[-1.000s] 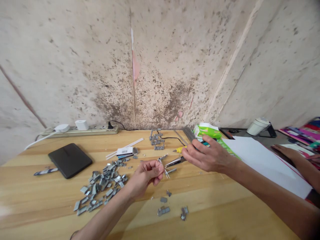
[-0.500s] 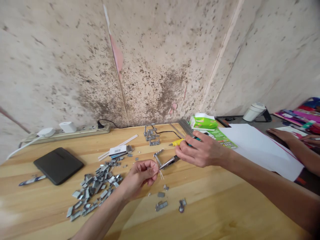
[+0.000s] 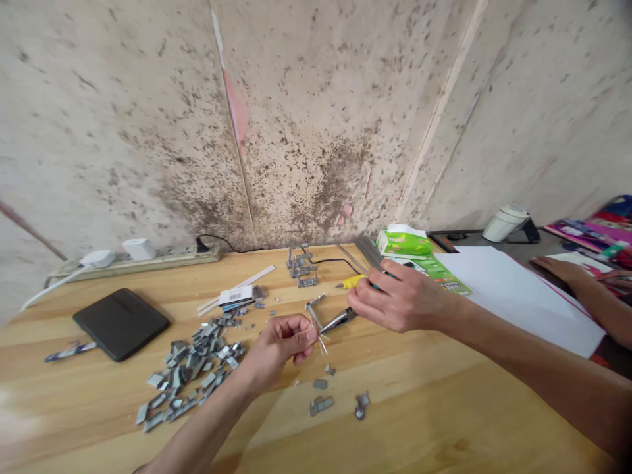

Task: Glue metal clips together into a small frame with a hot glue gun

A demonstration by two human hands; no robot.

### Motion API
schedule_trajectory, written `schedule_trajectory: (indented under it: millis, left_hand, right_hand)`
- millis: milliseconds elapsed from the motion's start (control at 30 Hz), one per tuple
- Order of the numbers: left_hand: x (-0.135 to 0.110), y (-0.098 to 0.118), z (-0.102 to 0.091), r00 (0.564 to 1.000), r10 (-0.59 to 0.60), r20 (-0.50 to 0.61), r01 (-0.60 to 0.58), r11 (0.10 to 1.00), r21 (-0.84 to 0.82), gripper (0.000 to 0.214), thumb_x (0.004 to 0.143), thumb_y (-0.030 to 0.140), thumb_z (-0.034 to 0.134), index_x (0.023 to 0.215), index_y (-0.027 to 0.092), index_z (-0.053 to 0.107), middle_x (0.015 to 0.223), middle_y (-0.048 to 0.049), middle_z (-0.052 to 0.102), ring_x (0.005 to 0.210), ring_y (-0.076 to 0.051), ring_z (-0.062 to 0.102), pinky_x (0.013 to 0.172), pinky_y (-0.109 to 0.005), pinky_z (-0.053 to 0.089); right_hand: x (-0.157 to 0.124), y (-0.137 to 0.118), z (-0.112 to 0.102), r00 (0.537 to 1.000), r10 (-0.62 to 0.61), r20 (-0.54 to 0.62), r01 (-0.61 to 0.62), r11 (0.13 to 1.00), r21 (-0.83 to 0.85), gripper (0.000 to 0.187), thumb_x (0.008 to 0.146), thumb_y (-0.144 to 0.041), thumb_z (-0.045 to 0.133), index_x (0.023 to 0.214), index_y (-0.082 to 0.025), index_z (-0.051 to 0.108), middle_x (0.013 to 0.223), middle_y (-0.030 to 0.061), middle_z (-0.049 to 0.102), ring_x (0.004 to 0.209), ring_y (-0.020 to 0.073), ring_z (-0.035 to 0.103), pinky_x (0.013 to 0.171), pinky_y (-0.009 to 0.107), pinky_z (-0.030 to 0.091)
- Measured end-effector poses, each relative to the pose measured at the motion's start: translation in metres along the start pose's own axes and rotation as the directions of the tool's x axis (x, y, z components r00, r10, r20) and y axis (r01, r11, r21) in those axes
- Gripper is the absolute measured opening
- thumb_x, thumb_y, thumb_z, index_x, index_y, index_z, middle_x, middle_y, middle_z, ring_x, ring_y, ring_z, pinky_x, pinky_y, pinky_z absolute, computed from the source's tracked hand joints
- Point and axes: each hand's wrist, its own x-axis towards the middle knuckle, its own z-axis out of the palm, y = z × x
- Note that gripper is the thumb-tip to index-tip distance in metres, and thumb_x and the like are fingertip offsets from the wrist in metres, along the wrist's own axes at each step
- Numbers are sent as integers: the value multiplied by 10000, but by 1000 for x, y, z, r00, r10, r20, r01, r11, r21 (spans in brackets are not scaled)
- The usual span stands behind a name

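Observation:
Thin pale wires [image 3: 323, 343] stick out of a pinch of my left hand [image 3: 291, 339], near the middle of the table. My right hand [image 3: 402, 296] is closed around pliers [image 3: 340, 318], whose narrow jaws reach to the wires beside my left fingertips. A grey L-shaped piece [image 3: 315, 309] stands just behind the plier jaws; whether it is joined to the wires I cannot tell. A yellow-tipped glue gun [image 3: 351, 282] lies behind my right hand, partly covered by it. Small grey pieces [image 3: 320, 405] lie in front of my hands.
A heap of grey pieces [image 3: 197, 365] spreads at the left, near a black tablet [image 3: 121, 324] and a pen [image 3: 70, 352]. Assembled grey parts [image 3: 300, 266] stand at the back, beside a green tissue pack [image 3: 403, 242]. Another person's hand [image 3: 560, 270] rests at far right by white paper [image 3: 513, 296].
The view has shifted slightly, so everything sits a little to the right. The plier jaws appear drawn slightly away from my left fingertips; both hands keep their grips.

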Motion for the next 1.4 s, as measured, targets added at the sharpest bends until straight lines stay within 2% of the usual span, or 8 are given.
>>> schedule_trajectory:
  millis: [200, 433, 567, 667, 767, 1033, 1267, 1400]
  left_hand:
    - [0, -3, 0, 998, 62, -13, -62, 997, 40, 299, 683, 376, 714, 604, 132, 561, 519, 18, 530, 455, -66, 406, 440, -186, 307]
    - [-2, 0, 0, 995, 91, 33, -94, 992, 89, 309, 720, 374, 683, 581, 134, 547, 519, 18, 522, 459, -65, 404, 450, -188, 319]
    - [-2, 0, 0, 995, 85, 45, -89, 991, 104, 299, 725, 373, 677, 595, 138, 546, 516, 21, 521, 458, -66, 407, 449, -188, 325]
    - [-2, 1, -1, 994, 98, 46, -103, 987, 124, 293, 732, 377, 669, 608, 136, 556, 526, 17, 526, 463, -69, 415, 455, -191, 335]
    - [-2, 3, 0, 994, 106, 36, -110, 988, 112, 304, 740, 381, 660, 601, 135, 549, 525, 18, 520, 465, -67, 410, 457, -190, 330]
    - [-4, 5, 1, 999, 14, 52, -13, 1000, -19, 304, 699, 363, 703, 603, 128, 536, 507, 21, 515, 438, -49, 376, 438, -181, 261]
    - [-4, 7, 1, 996, -46, 74, 48, 998, -30, 317, 693, 367, 704, 574, 129, 531, 480, 22, 506, 396, -41, 359, 395, -177, 220]
    - [-3, 8, 1, 996, -64, 59, 68, 996, -61, 311, 686, 358, 705, 569, 129, 532, 475, 22, 509, 372, -34, 350, 385, -177, 206]
  right_hand:
    - [-1, -1, 0, 997, 34, 67, -38, 998, 56, 154, 913, -183, 433, 958, -171, 579, 811, 24, 601, 682, 142, 465, 603, 319, 262]
    - [-3, -2, 0, 988, 87, 131, -112, 975, 192, 163, 921, -159, 415, 950, -168, 575, 788, 18, 589, 702, 144, 456, 617, 306, 255]
    - [-7, -5, 1, 971, 121, 206, -183, 932, 313, 170, 905, -144, 420, 985, -180, 565, 816, 23, 593, 730, 161, 449, 637, 304, 264]
    - [-11, -8, 4, 949, 140, 283, -249, 883, 397, 216, 844, -97, 461, 1018, -185, 554, 847, 28, 594, 752, 173, 444, 647, 303, 269]
    - [-13, -11, 7, 937, 163, 310, -290, 857, 426, 271, 796, -74, 478, 1039, -171, 548, 874, 43, 592, 781, 184, 443, 658, 304, 272]
    - [-8, -10, 2, 961, 203, 186, -244, 940, 238, 225, 913, -154, 375, 1026, -171, 568, 829, 43, 595, 754, 180, 439, 665, 328, 264]
    - [-11, -12, -1, 989, 133, 62, -135, 991, 24, 166, 894, -182, 468, 1007, -173, 589, 864, 28, 616, 786, 166, 485, 722, 350, 308]
    - [-11, -11, -4, 992, 128, 7, -127, 989, -71, 161, 873, -192, 509, 1004, -170, 600, 872, 36, 621, 824, 183, 497, 757, 375, 338]
